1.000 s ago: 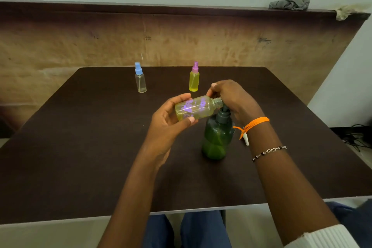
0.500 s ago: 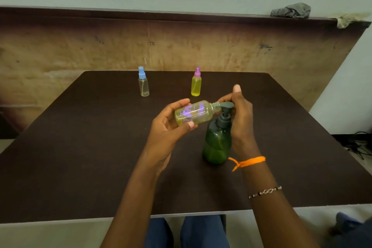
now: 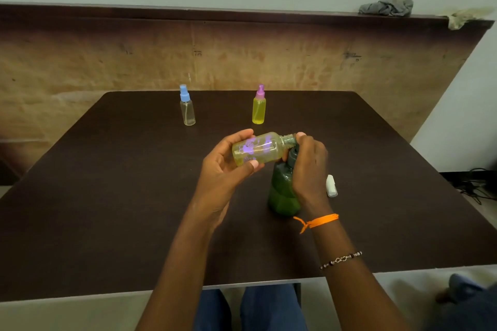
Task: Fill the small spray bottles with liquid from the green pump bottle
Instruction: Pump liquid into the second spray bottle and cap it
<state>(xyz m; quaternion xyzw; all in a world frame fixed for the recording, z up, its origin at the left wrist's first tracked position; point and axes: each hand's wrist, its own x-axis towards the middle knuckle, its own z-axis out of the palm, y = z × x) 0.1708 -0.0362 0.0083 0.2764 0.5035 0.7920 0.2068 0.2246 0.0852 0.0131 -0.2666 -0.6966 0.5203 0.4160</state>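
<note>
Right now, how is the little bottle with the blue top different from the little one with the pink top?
The blue-topped bottle looks clear and nearly empty, while the pink-topped bottle is full of yellow liquid. Their spray caps differ too: one blue, one pink. The blue-topped one stands further left on the table, the pink-topped one nearer the middle. Both are small, stand upright with their caps on, and sit near the table's far edge, untouched by either hand.

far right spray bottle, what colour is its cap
Pink-purple cap on the yellow bottle, clearest in the head view.
</note>
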